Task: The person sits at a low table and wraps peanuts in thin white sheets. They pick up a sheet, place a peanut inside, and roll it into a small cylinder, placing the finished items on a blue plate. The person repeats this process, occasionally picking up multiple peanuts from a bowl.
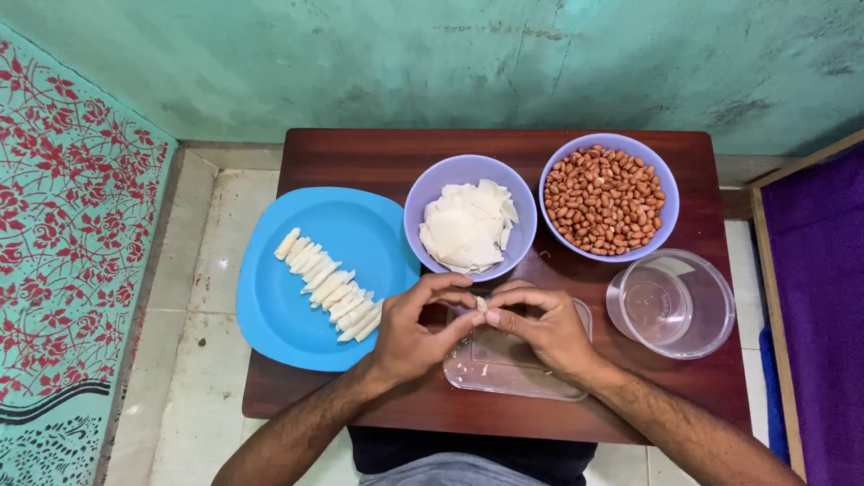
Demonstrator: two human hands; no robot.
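My left hand (416, 326) and my right hand (547, 328) meet at the fingertips above a clear plastic lid (504, 371). Between them they pinch a small white dough piece (481, 305). To the left, a blue plate (319, 270) carries a diagonal row of several rolled white pieces (328, 284). Behind my hands stands a lavender bowl of flat white wrappers (469, 225).
A second lavender bowl (607, 196) full of peanuts sits at the back right of the dark wooden table (702, 378). An empty clear plastic container (670, 304) stands right of my hands. A patterned teal cloth (72, 252) lies on the floor to the left.
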